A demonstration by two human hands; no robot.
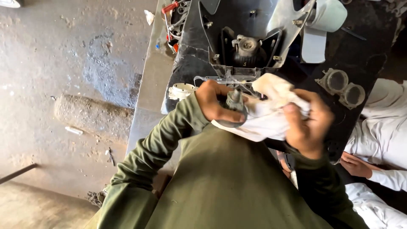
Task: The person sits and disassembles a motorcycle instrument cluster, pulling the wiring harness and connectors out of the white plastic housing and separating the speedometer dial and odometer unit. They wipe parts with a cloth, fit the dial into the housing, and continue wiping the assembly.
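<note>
Hands busy at the bench edge: left hand [218,101] clamped round a small grey metal part [234,101], right hand [307,125] bunched tight on a white rag [267,114] wrapped beneath it. Wiping looks midway, judging by grime on the part. Behind, stripped black machine housing [199,55] lying open, twin clear caps [345,87] aside, another person's white sleeve [381,140] close by.

A dark machine housing [237,46] crowds the bench just beyond both hands. Two round caps [345,88] lie to the right; bare bench edge [150,80] stays open to the left.
</note>
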